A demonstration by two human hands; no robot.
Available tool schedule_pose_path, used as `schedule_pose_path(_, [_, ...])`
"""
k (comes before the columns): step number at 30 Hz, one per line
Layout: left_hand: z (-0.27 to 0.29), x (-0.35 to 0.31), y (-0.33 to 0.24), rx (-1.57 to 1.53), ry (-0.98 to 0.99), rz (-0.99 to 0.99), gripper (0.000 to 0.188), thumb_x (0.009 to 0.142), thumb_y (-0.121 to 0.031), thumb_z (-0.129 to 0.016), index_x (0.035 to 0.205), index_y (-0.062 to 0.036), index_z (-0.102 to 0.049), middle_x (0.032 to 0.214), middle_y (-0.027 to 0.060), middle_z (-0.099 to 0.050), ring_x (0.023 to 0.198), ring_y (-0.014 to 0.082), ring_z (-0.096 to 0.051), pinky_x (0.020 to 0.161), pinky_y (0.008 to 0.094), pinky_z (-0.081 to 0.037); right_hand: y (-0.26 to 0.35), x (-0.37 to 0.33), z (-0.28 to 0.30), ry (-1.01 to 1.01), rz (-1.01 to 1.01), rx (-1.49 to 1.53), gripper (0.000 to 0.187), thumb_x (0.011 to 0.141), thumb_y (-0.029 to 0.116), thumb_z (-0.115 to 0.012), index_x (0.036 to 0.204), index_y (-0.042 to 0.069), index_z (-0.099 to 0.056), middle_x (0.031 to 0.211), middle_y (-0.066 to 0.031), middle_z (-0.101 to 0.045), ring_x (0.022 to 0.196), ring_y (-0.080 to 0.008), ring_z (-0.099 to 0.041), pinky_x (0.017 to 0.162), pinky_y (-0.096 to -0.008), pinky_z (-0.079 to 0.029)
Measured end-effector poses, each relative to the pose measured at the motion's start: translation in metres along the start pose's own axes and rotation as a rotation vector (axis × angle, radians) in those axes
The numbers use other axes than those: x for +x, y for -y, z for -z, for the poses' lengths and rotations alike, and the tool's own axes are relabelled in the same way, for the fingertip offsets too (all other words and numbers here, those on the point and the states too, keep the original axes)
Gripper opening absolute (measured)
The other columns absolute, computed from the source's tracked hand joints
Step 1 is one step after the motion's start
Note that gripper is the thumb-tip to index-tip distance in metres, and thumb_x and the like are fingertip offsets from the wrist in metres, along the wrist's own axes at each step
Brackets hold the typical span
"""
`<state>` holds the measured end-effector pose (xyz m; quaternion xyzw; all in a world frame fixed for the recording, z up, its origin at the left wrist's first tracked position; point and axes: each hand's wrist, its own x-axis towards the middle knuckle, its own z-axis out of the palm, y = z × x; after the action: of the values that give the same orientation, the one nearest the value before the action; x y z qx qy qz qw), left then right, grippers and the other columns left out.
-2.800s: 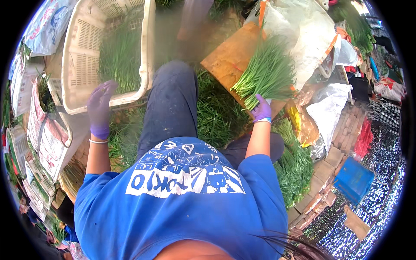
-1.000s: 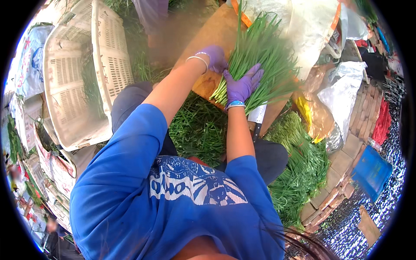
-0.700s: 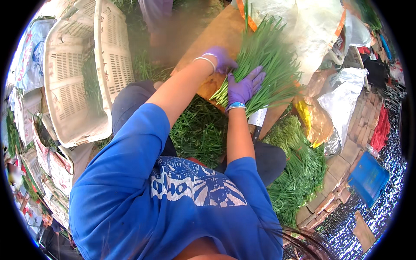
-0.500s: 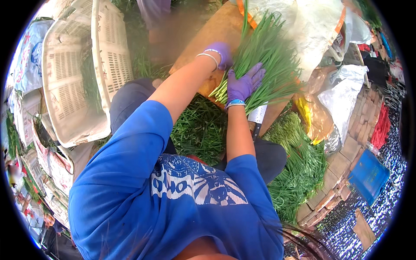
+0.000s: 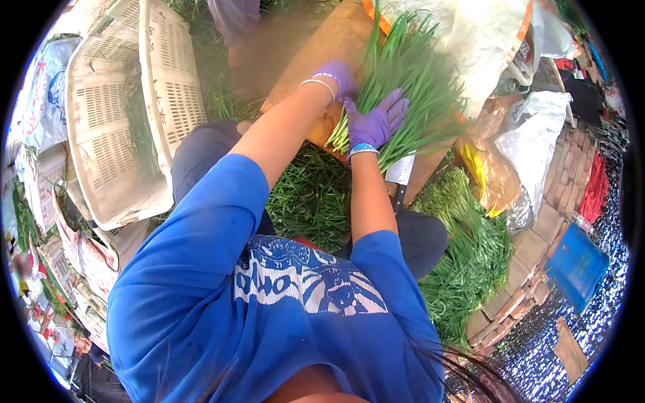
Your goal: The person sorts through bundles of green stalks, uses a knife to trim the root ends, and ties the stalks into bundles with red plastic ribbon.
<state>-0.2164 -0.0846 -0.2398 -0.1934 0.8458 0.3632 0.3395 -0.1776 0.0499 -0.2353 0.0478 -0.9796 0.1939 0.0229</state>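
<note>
A loose bunch of long green garlic chives (image 5: pixel 420 80) lies across a tilted wooden board (image 5: pixel 322 50), its pale cut ends toward my body. My right hand (image 5: pixel 377 122), in a purple glove, rests flat on the near side of the bunch, thumb and fingers spread. At the left edge of the bunch is my left hand (image 5: pixel 339 78), also gloved in purple, its fingers bent down and mostly hidden. Beside my right wrist lies a knife (image 5: pixel 400 172) with a broad pale blade and dark handle, its blade partly under the leaves.
A large cream plastic crate (image 5: pixel 158 101) stands on the left. Many more chives (image 5: pixel 463 262) are heaped by my right knee, next to brick paving (image 5: pixel 527 245). White sacking (image 5: pixel 484 47) lies beyond the board. Cut leaves (image 5: pixel 312 198) cover the ground between my legs.
Both hands have shifted slightly, the right one a little farther away from me along the chives. Its fingers stay spread on the bunch. The knife and crate rest where they were.
</note>
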Motion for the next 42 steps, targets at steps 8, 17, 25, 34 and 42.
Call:
schedule_pose_path(8, [-0.025, -0.023, -0.014, 0.187, -0.489, -0.043, 0.023, 0.073, -0.018, -0.057, 0.088, -0.0019, -0.061, 0.088, 0.0194, -0.061, 0.081, 0.0323, -0.06, 0.069, 0.039, -0.049, 0.0, 0.001, -0.004, -0.038, 0.01, -0.024, 0.099, 0.061, 0.044, -0.069, 0.134, 0.005, -0.016, 0.137, -0.0217, -0.019, 0.128, -0.0313, -0.017, 0.104, -0.0388, -0.015])
schedule_pose_path(17, [0.003, -0.085, 0.013, 0.247, -0.514, 0.007, 0.023, 0.082, -0.012, -0.044, 0.095, 0.0054, -0.053, 0.086, 0.0217, -0.061, 0.082, 0.0349, -0.061, 0.068, 0.0399, -0.05, -0.002, 0.003, -0.003, -0.007, -0.004, -0.046, 0.102, 0.059, 0.045, -0.07, 0.135, 0.007, -0.013, 0.139, -0.0202, -0.014, 0.129, -0.0317, -0.015, 0.105, -0.0376, -0.014])
schedule_pose_path(25, [0.056, -0.174, 0.119, 0.377, -0.692, 0.358, 0.019, 0.08, -0.013, -0.048, 0.085, 0.0, -0.061, 0.086, 0.0202, -0.062, 0.077, 0.0326, -0.062, 0.068, 0.039, -0.05, 0.01, 0.007, -0.014, -0.012, 0.104, -0.037, 0.101, 0.061, 0.045, -0.07, 0.134, 0.002, -0.015, 0.137, -0.0227, -0.02, 0.129, -0.0333, -0.016, 0.106, -0.039, -0.013])
schedule_pose_path(34, [-0.015, -0.228, 0.075, -0.357, -1.04, -0.388, 0.029, 0.077, -0.026, -0.056, 0.099, -0.0064, -0.056, 0.079, 0.0141, -0.061, 0.071, 0.0293, -0.061, 0.064, 0.038, -0.048, 0.045, -0.009, 0.064, -0.213, 0.497, 0.48, 0.085, 0.078, 0.05, -0.052, 0.137, 0.008, -0.008, 0.142, -0.0177, -0.006, 0.131, -0.0325, -0.01, 0.104, -0.0456, -0.011])
schedule_pose_path(42, [-0.1, -0.283, 0.007, -0.384, -0.819, -0.592, 0.015, 0.078, -0.021, -0.052, 0.083, -0.008, -0.059, 0.076, 0.0162, -0.058, 0.07, 0.0347, -0.055, 0.061, 0.0416, -0.045, 0.06, -0.106, 0.152, 0.839, 0.062, 1.339, 0.063, 0.087, 0.047, -0.036, 0.136, 0.013, -0.017, 0.139, -0.0089, -0.02, 0.125, -0.0314, -0.023, 0.101, -0.0478, -0.02])
